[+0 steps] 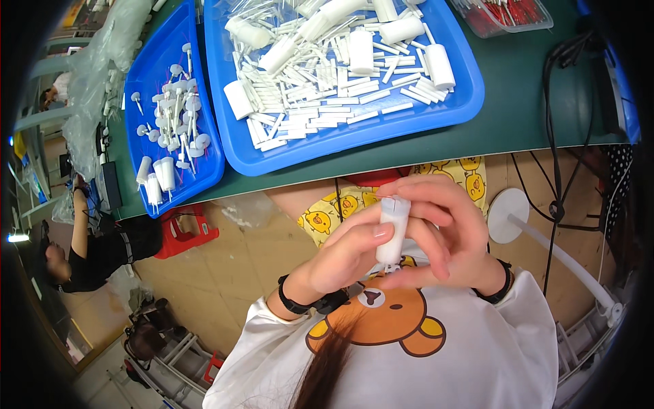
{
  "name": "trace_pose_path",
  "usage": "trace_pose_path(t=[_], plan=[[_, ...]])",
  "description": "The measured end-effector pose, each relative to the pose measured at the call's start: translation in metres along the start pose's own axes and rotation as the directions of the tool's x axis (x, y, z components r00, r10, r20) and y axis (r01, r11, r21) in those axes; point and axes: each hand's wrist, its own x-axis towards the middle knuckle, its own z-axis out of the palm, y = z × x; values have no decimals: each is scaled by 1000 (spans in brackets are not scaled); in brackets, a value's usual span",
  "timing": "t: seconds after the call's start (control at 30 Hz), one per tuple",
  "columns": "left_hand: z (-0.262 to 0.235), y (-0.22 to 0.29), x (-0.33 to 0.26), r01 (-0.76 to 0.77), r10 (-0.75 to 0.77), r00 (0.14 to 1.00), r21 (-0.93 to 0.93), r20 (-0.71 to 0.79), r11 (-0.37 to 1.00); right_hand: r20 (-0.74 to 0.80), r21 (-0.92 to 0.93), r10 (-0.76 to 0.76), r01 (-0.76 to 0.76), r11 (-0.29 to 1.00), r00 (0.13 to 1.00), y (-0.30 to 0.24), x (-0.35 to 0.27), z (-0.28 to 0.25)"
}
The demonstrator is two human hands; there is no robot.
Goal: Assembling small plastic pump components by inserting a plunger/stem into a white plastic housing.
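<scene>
Above my lap, in front of my shirt, both hands are around a small white plastic cylinder (391,238). It is held nearly upright, with a clear rim at its top and small white prongs at its lower end. My left hand (340,255) is closed on its side, the thumb pressed against the front. My right hand (460,228) curls round from the other side, index finger at the top, other fingers behind the cylinder and thumb near the bottom. Some fingertips are hidden behind it.
On the green table (518,102), a large blue tray (340,146) holds white tubes and cylinders. Left of it, a narrower blue tray (216,160) contains white disc-topped parts. A clear box (501,27) of red pieces, black cables (548,123) and a white lamp-like stand (507,215) are at right. Another person (95,249) sits left.
</scene>
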Motion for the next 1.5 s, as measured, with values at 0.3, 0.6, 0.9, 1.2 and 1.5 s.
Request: trace_pose_path(t=[0.3, 0.6, 0.9, 1.2, 1.5], plan=[[7, 8, -11, -42, 48, 999, 220, -21, 975, 86, -122, -178, 188, 975, 980, -6, 9, -2], [20, 23, -21, 100, -28, 978, 348, -207, 932, 231, -275, -167, 229, 934, 959, -16, 20, -19], [31, 19, -23, 155, -79, 960, 279, -267, 948, 207, -225, -129, 175, 958, 970, -24, 27, -23], [36, 24, -23, 101, 32, 958, 440, -284, 892, 205, -201, -118, 159, 967, 972, -25, 27, -25], [40, 27, -20, 77, 134, 956, 666, -261, 742, 144, -111, -113, 129, 985, 983, -21, 25, -20]])
